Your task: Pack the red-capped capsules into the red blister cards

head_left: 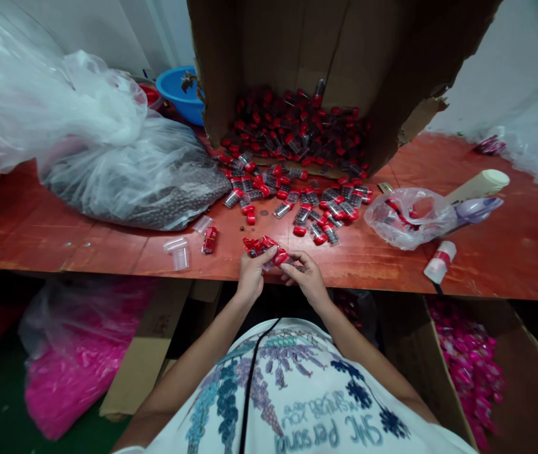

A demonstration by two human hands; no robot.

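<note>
In the head view my left hand (252,274) is closed on a crinkled red plastic wrapper (262,244) at the table's front edge. My right hand (307,277) meets it from the other side, its fingers pinched around a small clear bottle with a red cap (280,256); fingers partly cover it. Just beyond both hands, a loose heap of red-capped clear bottles (302,214) filled with dark beads spreads over the table. To the left lie clear empty tubes (181,258) and a red printed roll (209,240).
A large cardboard box (292,44) on its side holds many more bottles. A plastic sack of dark beads (155,183) rests left, with a blue basin (181,94) behind. Right are a small plastic bag (404,236) and a white roll (439,263). An open carton (519,378) stands below.
</note>
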